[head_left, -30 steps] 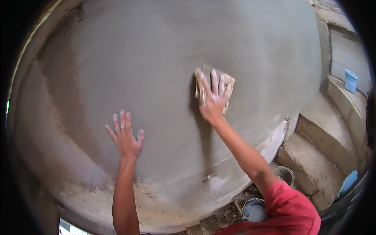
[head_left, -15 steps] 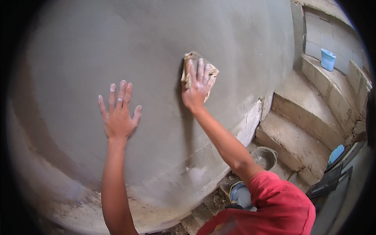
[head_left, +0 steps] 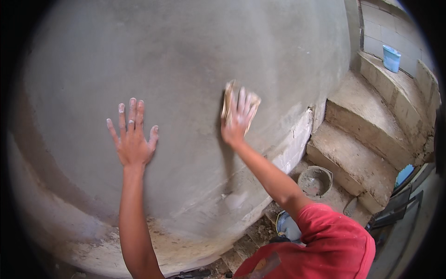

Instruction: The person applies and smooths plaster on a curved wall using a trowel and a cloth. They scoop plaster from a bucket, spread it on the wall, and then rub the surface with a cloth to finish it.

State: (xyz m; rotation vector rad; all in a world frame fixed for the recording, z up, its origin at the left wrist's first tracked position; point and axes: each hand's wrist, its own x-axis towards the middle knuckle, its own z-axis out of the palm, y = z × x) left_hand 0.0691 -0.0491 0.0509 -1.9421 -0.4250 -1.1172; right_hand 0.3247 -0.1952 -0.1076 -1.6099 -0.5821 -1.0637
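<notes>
Grey plaster covers the wall [head_left: 186, 65] in front of me, its surface smooth and damp-looking. My left hand [head_left: 134, 146] rests against it with fingers spread, holding nothing; whitish dust coats the fingertips. To the right, my right hand [head_left: 236, 126] presses a crumpled, folded tan sheet [head_left: 253, 99], which looks like thick paper, against the plaster. Its fingers stretch over the sheet and are slightly blurred. The sheet's edges show around the fingers, but its middle is hidden under them.
Rough concrete steps [head_left: 357, 144] curve upward at the right, with a light-blue bucket [head_left: 391, 59] higher up. A mortar-stained bucket [head_left: 316, 181] stands by the lowest steps. Another bucket [head_left: 289, 228] is partly hidden by my red sleeve. A rough, unplastered strip [head_left: 107, 251] runs along the wall's base.
My right hand has slid down the wall with the tan sheet under it. My left hand sits slightly farther left in view. The view has tilted a little downward.
</notes>
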